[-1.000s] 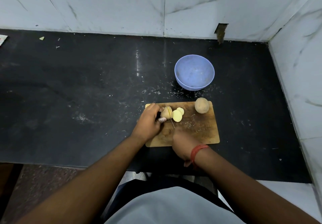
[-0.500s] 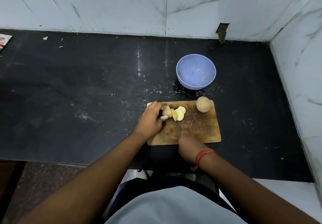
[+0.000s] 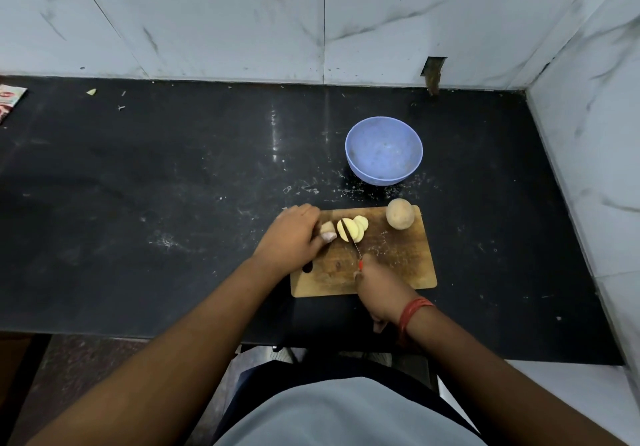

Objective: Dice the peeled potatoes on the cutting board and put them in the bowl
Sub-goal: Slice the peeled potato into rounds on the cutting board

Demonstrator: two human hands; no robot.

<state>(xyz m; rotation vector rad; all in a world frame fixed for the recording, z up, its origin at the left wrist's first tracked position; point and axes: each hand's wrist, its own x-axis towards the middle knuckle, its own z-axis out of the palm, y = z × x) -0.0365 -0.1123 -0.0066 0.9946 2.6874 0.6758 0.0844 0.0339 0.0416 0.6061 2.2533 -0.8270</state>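
Looking down, we see a black stone counter [image 3: 173,185], dusted with pale specks and smears, running from 9 o'clock to 3 o'clock. White marble-veined wall tiles [image 3: 207,12] rise behind it at 12 o'clock and turn a corner at 2 o'clock; a small dark notch [image 3: 433,71] breaks the tile edge near 1 o'clock. A printed packet [image 3: 10,100] pokes in at 10 o'clock, with a pale scrap [image 3: 91,91] close by.

Near the centre lies a wooden cutting board [image 3: 398,265]. Our left hand [image 3: 291,241] curls over the uncut end of a potato [image 3: 327,229] at the board's 10 o'clock part, gripping it. Just beside it, fanned pale slices [image 3: 353,227] lean together. Our right hand [image 3: 377,289], with a red thread band [image 3: 412,314] at the wrist, is closed round the red handle of a thin knife [image 3: 355,244]; its blade rests against the slices. A whole potato [image 3: 400,214] sits at the board's 1 o'clock corner. Beyond the board at 12 o'clock stands a lilac bowl [image 3: 383,151] holding no potato, apart from the board.
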